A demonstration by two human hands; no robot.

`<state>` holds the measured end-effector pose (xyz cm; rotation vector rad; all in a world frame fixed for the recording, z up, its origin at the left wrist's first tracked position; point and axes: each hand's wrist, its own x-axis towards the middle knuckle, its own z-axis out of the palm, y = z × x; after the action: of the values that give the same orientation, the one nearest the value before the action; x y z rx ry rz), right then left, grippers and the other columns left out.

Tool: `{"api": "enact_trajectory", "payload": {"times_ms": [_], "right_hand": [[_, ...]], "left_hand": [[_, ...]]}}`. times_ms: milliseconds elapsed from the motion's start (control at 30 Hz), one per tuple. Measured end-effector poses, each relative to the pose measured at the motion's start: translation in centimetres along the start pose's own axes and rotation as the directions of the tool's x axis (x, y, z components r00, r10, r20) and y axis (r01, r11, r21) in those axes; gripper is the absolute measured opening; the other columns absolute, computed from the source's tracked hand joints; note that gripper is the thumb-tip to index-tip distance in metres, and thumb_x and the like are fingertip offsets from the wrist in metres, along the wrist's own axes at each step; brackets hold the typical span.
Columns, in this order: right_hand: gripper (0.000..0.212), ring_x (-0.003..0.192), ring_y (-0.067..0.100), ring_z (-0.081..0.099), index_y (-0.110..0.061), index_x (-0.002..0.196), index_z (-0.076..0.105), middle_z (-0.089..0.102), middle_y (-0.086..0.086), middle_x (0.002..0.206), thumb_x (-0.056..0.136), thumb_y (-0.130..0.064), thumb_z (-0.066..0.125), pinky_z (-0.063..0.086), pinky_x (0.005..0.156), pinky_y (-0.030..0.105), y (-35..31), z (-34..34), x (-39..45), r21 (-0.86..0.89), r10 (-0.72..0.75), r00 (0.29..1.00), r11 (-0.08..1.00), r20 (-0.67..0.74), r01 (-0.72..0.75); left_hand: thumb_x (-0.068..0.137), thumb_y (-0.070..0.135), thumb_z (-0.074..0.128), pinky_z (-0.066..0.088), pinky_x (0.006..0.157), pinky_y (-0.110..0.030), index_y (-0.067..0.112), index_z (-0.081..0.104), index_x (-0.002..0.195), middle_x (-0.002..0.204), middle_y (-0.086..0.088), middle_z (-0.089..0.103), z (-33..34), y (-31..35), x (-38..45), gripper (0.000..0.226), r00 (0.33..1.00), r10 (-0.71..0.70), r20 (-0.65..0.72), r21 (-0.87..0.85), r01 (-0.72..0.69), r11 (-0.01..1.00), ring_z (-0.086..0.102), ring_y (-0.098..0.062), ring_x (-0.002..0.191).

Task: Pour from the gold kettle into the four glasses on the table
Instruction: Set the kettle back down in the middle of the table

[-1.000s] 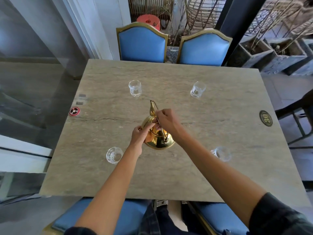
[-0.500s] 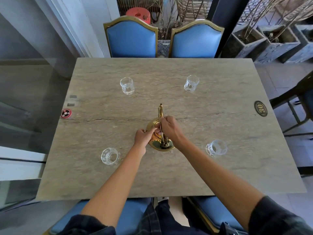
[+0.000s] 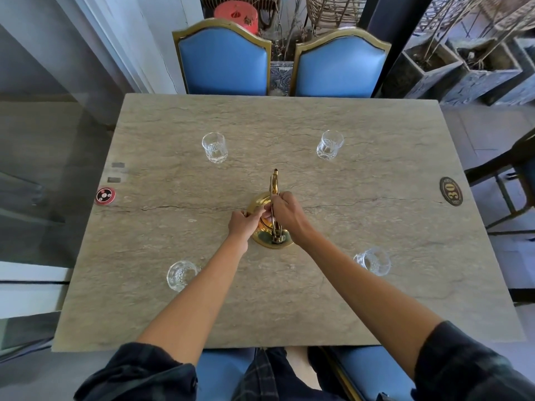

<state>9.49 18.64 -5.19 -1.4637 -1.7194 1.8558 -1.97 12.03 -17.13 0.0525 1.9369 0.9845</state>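
Observation:
The gold kettle (image 3: pixel 267 237) stands upright in the middle of the stone table (image 3: pixel 289 308), its thin spout pointing away from me. My right hand (image 3: pixel 285 214) is closed around the handle on top. My left hand (image 3: pixel 243 224) touches the kettle's left side and lid with bent fingers. Clear cut glasses stand around it: one far left (image 3: pixel 214 147), one far right (image 3: pixel 329 145), one near left (image 3: pixel 180 275) and one near right (image 3: pixel 373 261).
Two blue chairs (image 3: pixel 224 63) stand at the table's far edge. A red round button (image 3: pixel 104 195) lies at the left edge, an oval number plate "30" (image 3: pixel 450 191) at the right. Planters (image 3: pixel 463 68) stand far right.
The kettle was tilted and held above the table; it now stands upright on the table, slightly farther from me. Both hands stayed on it.

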Motion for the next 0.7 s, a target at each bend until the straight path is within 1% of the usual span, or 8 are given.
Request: {"api": "enact_trajectory", "payload": {"times_ms": [67, 167, 267, 367, 500, 567, 633, 700], "right_hand": [[0.034, 0.065, 0.019, 0.066, 0.001, 0.077, 0.065, 0.070, 0.013, 0.070, 0.094, -0.014, 0.040, 0.055, 0.065, 0.033, -0.2, 0.0, 0.6, 0.001, -0.009, 1.000, 1.000, -0.005, 0.009], [0.032, 0.065, 0.019, 0.067, -0.001, 0.077, 0.064, 0.069, 0.013, 0.071, 0.094, -0.014, 0.041, 0.055, 0.064, 0.032, -0.4, 0.1, 1.3, -0.010, -0.016, 1.000, 1.000, -0.006, 0.016], [0.031, 0.065, 0.018, 0.067, 0.000, 0.080, 0.065, 0.069, 0.012, 0.070, 0.093, -0.016, 0.041, 0.054, 0.063, 0.032, -0.5, 0.3, 1.8, -0.033, 0.001, 1.000, 0.999, -0.008, -0.001], [0.035, 0.067, 0.019, 0.068, 0.004, 0.082, 0.067, 0.070, 0.012, 0.070, 0.092, -0.017, 0.042, 0.058, 0.068, 0.039, -0.7, 0.5, 2.2, -0.038, 0.005, 1.000, 0.999, -0.013, -0.005], [0.038, 0.066, 0.022, 0.070, 0.005, 0.078, 0.067, 0.074, 0.023, 0.075, 0.094, -0.017, 0.040, 0.059, 0.072, 0.049, -1.0, 0.6, 2.2, -0.061, -0.009, 1.000, 0.998, -0.012, 0.009], [0.041, 0.065, 0.028, 0.071, 0.012, 0.079, 0.067, 0.074, 0.024, 0.074, 0.094, -0.017, 0.040, 0.058, 0.071, 0.053, -1.2, 0.4, 2.2, -0.094, -0.012, 1.000, 0.995, -0.008, 0.012], [0.042, 0.072, 0.039, 0.072, 0.013, 0.079, 0.066, 0.075, 0.021, 0.074, 0.090, -0.020, 0.041, 0.057, 0.070, 0.058, -1.0, 0.3, 2.3, -0.140, -0.008, 1.000, 0.990, 0.002, 0.008], [0.041, 0.076, 0.042, 0.072, 0.006, 0.080, 0.065, 0.076, 0.019, 0.077, 0.089, -0.026, 0.040, 0.057, 0.070, 0.061, -0.8, 0.1, 2.2, -0.176, -0.019, 1.000, 0.984, -0.021, 0.015]], "left_hand": [[0.078, 0.059, 0.082, 0.050, 0.069, -0.030, 0.004, 0.078, 0.108, 0.106, -0.009, 0.081, 0.0, 0.6, 0.2, 0.062, 1.000, 0.013, -0.009, 0.002, -0.013, 1.000, 0.075, -0.026, 0.101], [0.083, 0.054, 0.082, 0.045, 0.064, -0.030, 0.002, 0.074, 0.110, 0.109, -0.012, 0.077, 0.0, 1.1, 0.8, 0.060, 0.999, 0.022, -0.043, 0.021, -0.021, 1.000, 0.071, -0.027, 0.099], [0.085, 0.053, 0.082, 0.046, 0.069, -0.031, 0.005, 0.073, 0.107, 0.108, -0.010, 0.076, 0.2, 1.2, 1.7, 0.053, 0.999, 0.013, -0.053, 0.030, -0.011, 0.999, 0.069, -0.027, 0.097], [0.089, 0.050, 0.080, 0.047, 0.073, -0.032, 0.004, 0.074, 0.113, 0.109, -0.011, 0.076, 0.1, 1.4, 2.0, 0.052, 0.999, 0.001, -0.052, 0.039, 0.001, 0.999, 0.069, -0.028, 0.098], [0.073, 0.061, 0.082, 0.046, 0.067, -0.032, 0.006, 0.078, 0.107, 0.105, -0.012, 0.081, -0.1, 1.2, 2.5, 0.065, 0.999, 0.008, -0.035, 0.068, -0.006, 0.998, 0.072, -0.028, 0.094], [0.062, 0.069, 0.079, 0.050, 0.068, -0.033, 0.009, 0.079, 0.107, 0.103, -0.009, 0.082, -0.1, 0.8, 3.1, 0.075, 1.000, 0.009, -0.022, 0.073, -0.008, 0.997, 0.076, -0.031, 0.102], [0.068, 0.068, 0.080, 0.051, 0.071, -0.034, 0.007, 0.076, 0.112, 0.108, -0.011, 0.080, -0.3, 1.1, 2.3, 0.075, 1.000, 0.012, -0.011, 0.071, -0.011, 0.997, 0.075, -0.032, 0.107], [0.074, 0.071, 0.078, 0.050, 0.071, -0.033, 0.005, 0.074, 0.115, 0.109, -0.012, 0.078, -0.3, 1.2, 1.5, 0.078, 0.999, 0.041, -0.003, 0.048, -0.041, 0.998, 0.073, -0.029, 0.103]]}}
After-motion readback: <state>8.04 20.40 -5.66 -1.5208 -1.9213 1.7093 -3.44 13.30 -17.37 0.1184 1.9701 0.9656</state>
